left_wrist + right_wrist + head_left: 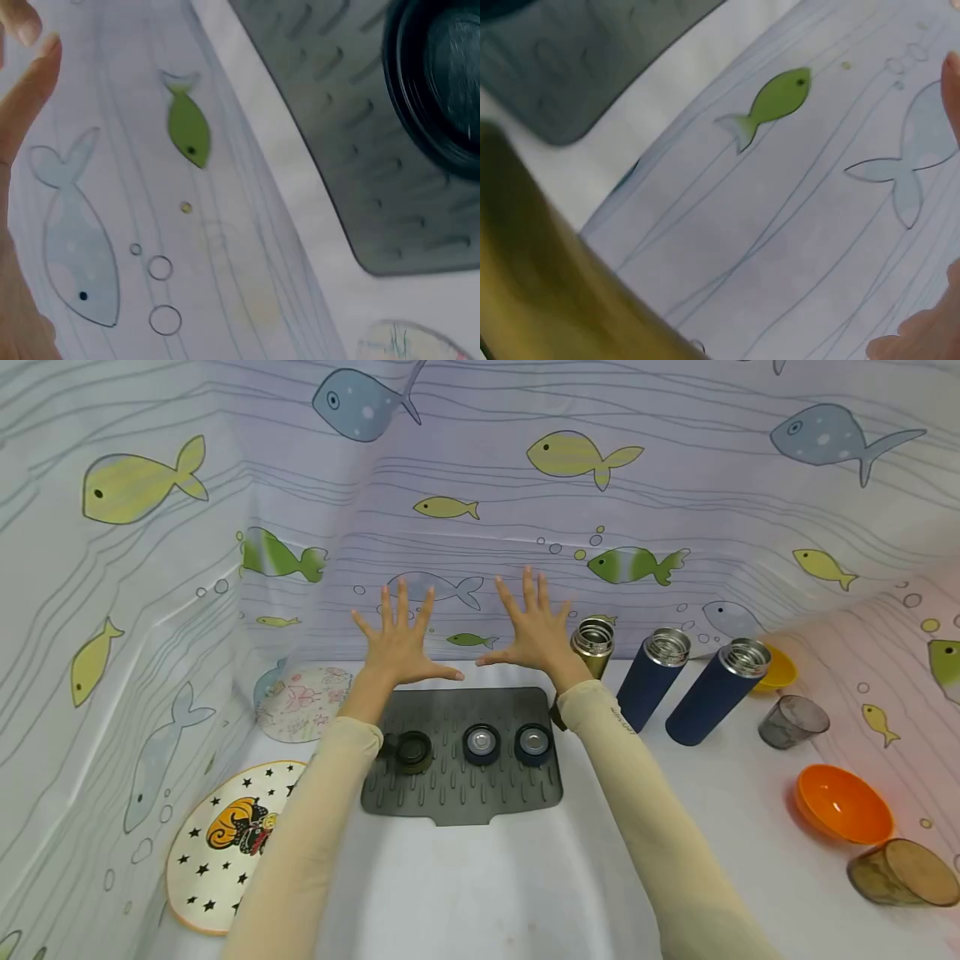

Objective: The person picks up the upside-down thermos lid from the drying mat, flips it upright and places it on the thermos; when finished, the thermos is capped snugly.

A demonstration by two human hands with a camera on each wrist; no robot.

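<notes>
Both hands are raised with fingers spread wide and hold nothing. In the head view the left hand (397, 647) is above the far left part of a dark grey ribbed mat (450, 793). The right hand (536, 631) is over the mat's far right corner, close to a gold flask (594, 643) without a lid. Three lids lie on the mat: a black and olive lid (412, 752) at the left, a navy lid (482, 744) in the middle and another navy lid (533, 744) at the right. In the right wrist view the gold flask (562, 277) looms close and blurred.
Right of the gold flask stand two lidless navy flasks (652, 681) (716, 693). Farther right are a yellow bowl (780, 670), a grey cup (793, 722), an orange bowl (843, 806) and a brown cup (903, 872). At left lie a star-patterned placemat (202, 868) and a flowered one (300, 706). A fish-print curtain (480, 460) surrounds the table.
</notes>
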